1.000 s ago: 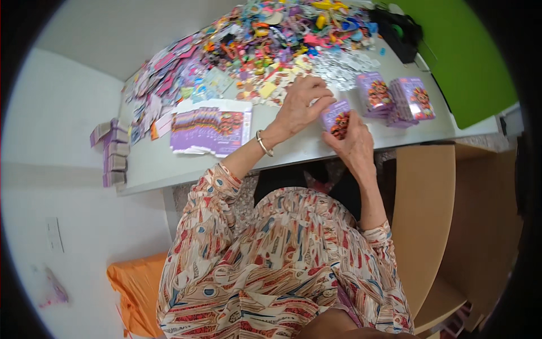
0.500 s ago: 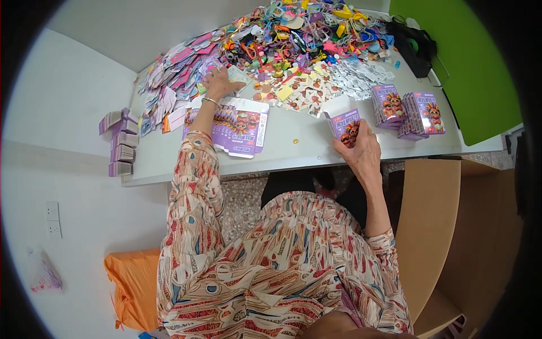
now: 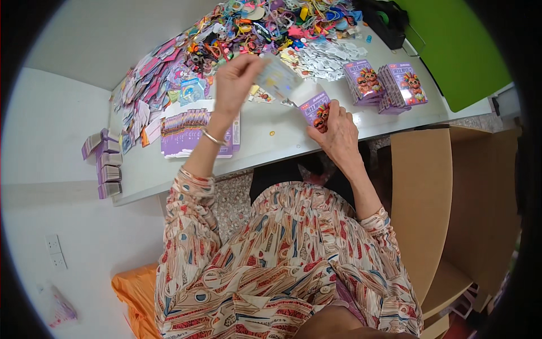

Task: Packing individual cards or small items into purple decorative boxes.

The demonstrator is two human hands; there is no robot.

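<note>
My right hand is closed around a small purple box with cartoon figures on its front, its pale top flap raised. Pinched in my left hand is a thin, shiny, pale packet, smeared by motion, its lower corner close to the box's top. Below my left wrist, a fanned stack of flat purple cartons lies on the white table. Finished-looking purple boxes stand in two groups, one stack beside another, to the right of my right hand.
Heaped small colourful trinkets cover the back, with flat pink-and-blue packets to the left and silvery sachets to the right. Purple card bundles sit at the left edge. A black tape dispenser and an open cardboard box are at the right.
My left hand has lifted a pale packet from the packet heap and carried it right, toward the purple box. My right hand still holds that box. The whole view has shifted.
</note>
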